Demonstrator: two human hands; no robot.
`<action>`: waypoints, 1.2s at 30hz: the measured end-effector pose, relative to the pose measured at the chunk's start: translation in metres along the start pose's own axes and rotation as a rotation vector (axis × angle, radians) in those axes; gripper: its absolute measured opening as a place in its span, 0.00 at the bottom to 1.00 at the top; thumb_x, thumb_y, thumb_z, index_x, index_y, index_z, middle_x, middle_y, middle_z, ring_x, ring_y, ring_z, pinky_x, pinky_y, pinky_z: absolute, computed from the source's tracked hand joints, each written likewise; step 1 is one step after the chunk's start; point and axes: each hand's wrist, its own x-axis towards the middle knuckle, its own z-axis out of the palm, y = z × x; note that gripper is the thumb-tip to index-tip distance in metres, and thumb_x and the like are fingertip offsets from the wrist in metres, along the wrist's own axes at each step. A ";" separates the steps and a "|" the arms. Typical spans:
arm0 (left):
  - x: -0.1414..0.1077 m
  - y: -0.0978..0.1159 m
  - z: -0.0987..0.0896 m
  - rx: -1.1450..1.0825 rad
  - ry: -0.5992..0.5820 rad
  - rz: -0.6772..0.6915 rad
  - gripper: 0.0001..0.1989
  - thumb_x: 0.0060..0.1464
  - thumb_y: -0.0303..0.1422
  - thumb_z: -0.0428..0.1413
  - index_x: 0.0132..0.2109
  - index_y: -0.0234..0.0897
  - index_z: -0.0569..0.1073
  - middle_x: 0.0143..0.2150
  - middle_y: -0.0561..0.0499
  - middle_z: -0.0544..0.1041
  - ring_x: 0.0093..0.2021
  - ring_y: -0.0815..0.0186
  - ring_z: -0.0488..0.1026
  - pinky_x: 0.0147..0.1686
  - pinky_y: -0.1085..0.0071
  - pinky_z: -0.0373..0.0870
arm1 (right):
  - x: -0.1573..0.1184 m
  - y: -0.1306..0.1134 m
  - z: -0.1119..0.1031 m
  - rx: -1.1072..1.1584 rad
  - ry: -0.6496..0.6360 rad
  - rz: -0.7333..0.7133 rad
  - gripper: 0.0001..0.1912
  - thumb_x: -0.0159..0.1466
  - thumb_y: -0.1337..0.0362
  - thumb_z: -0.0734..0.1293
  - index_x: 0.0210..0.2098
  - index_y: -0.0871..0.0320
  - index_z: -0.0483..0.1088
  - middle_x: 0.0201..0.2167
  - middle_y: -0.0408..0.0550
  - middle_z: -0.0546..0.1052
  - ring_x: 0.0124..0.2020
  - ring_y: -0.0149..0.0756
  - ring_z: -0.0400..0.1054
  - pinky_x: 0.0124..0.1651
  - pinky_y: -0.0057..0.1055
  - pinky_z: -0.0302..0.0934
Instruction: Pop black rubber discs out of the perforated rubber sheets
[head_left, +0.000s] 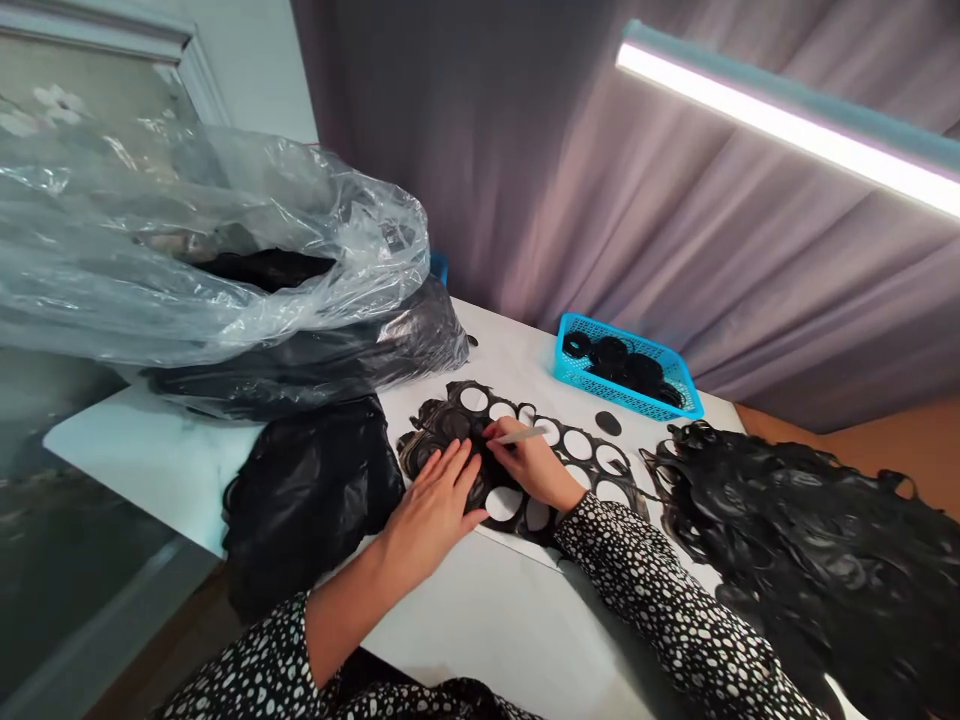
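Observation:
A black sheet [512, 525] with rows of round holes lies on the white table, and white shows through the holes. My left hand [439, 492] rests flat on its left part, fingers stretched out. Just right of it, my right hand [534, 468] is closed on a slim pale pen-shaped tool [523, 435]. The tool slants up to the right, and its working tip is too small to make out. Under and beyond my left fingers the black material has round outlines with no white showing. A loose black disc [608, 423] lies past the sheet.
A blue basket [630, 400] at the back holds several black round pieces. Ragged black sheets with holes are heaped at right [832, 540]. At left are a clear plastic bag [300, 220] with black material and a folded black pile [315, 490] by the table [450, 620] edge.

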 end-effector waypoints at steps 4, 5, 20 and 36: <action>-0.006 -0.008 0.004 -0.010 -0.036 0.010 0.27 0.62 0.38 0.56 0.65 0.36 0.61 0.69 0.39 0.59 0.70 0.52 0.52 0.65 0.51 0.56 | -0.002 0.004 -0.008 0.157 -0.041 0.029 0.09 0.66 0.64 0.62 0.28 0.56 0.61 0.39 0.49 0.72 0.41 0.36 0.66 0.46 0.36 0.62; -0.006 -0.008 0.004 -0.014 -0.035 0.014 0.27 0.62 0.38 0.55 0.65 0.37 0.61 0.69 0.39 0.58 0.70 0.53 0.52 0.65 0.51 0.56 | -0.002 0.004 -0.009 0.167 -0.051 0.035 0.10 0.65 0.64 0.62 0.27 0.56 0.60 0.40 0.49 0.72 0.41 0.37 0.66 0.46 0.36 0.62; -0.006 -0.006 0.000 -0.031 -0.054 0.016 0.25 0.63 0.37 0.55 0.64 0.38 0.62 0.70 0.39 0.57 0.70 0.53 0.51 0.65 0.51 0.56 | -0.005 -0.003 -0.002 0.004 -0.058 -0.049 0.05 0.67 0.68 0.62 0.34 0.56 0.63 0.45 0.51 0.69 0.44 0.38 0.65 0.48 0.37 0.63; -0.010 -0.008 0.003 -0.024 -0.044 -0.007 0.27 0.59 0.35 0.59 0.63 0.39 0.64 0.71 0.36 0.51 0.70 0.46 0.50 0.63 0.48 0.58 | -0.012 0.022 -0.105 -0.292 0.577 0.332 0.17 0.65 0.51 0.61 0.25 0.54 0.60 0.22 0.44 0.70 0.24 0.36 0.62 0.30 0.33 0.56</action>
